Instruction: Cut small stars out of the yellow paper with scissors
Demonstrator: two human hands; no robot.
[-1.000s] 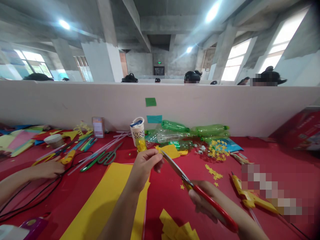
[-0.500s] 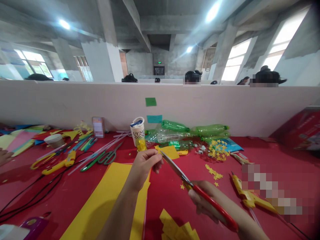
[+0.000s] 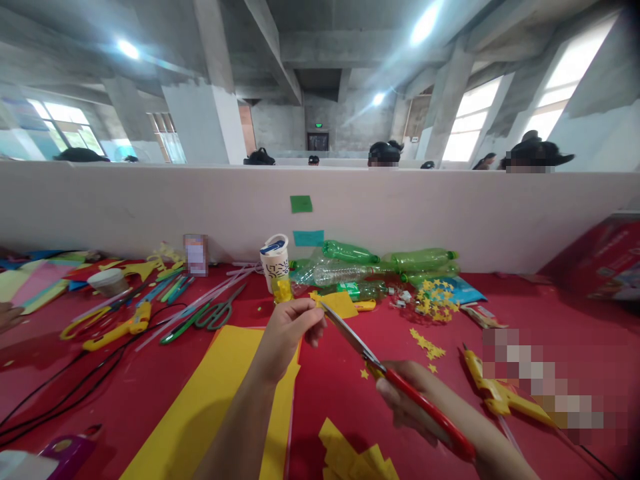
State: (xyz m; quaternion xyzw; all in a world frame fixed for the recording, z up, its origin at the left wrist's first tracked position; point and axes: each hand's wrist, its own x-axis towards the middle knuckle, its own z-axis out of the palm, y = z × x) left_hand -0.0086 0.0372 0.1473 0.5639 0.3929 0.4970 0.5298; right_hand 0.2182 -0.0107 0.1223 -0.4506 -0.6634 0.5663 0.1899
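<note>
My left hand (image 3: 295, 327) is raised over the middle of the table, thumb and fingers pinched on a small piece of yellow paper (image 3: 316, 297). Most of that piece is hidden by the fingertips. My right hand (image 3: 413, 390) is wrapped round the red handles of a pair of scissors (image 3: 350, 331). Their blades look nearly closed, with the tips at the pinched paper. Beyond the fingertips lies a folded yellow sheet (image 3: 343, 305). Large yellow sheets (image 3: 200, 400) spread beneath my left forearm, and cut yellow pieces (image 3: 355, 460) lie near the front edge.
Yellow paper stars (image 3: 437, 300) are heaped at the right, near green plastic bottles (image 3: 425, 259). One glue gun (image 3: 495, 393) rests on the right, another (image 3: 123, 328) on the left by green scissors (image 3: 215, 317). A white cup (image 3: 275, 263) stands before the partition (image 3: 200, 207).
Both hands and the scissors look almost unmoved. At the far left edge, another person's hand has drawn slightly out of view.
</note>
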